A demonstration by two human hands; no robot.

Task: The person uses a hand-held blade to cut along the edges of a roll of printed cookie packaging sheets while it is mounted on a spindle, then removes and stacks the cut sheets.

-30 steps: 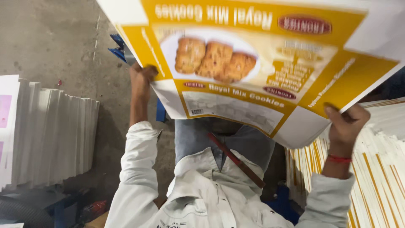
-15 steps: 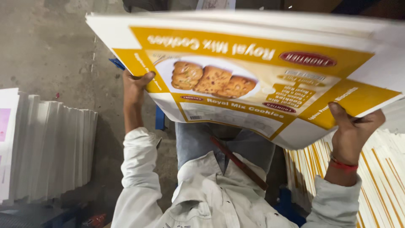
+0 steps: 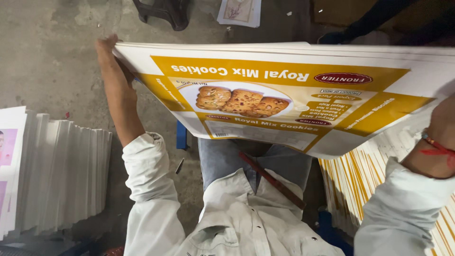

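Note:
A thick stack of flat printed carton sheets (image 3: 284, 95), yellow and white with a picture of cookies, is held up in front of me over my lap. My left hand (image 3: 108, 50) grips the stack's far left corner, arm stretched forward. My right hand (image 3: 443, 128) holds the right edge; only the wrist with a red thread band shows, the fingers are hidden behind the sheets. I wear a white shirt and sit with a thin dark red stick (image 3: 272, 180) lying across my lap.
A fanned pile of white sheets (image 3: 61, 170) stands at my left. Another pile of yellow-edged sheets (image 3: 355, 185) leans at my right. On the concrete floor ahead are a dark stool (image 3: 163, 12), a loose printed sheet (image 3: 239, 10) and another person's dark sleeve (image 3: 379, 19).
The stack has tipped flatter and moved away from me. My left hand has slid further forward along its left edge, and my right hand has shifted out to the right.

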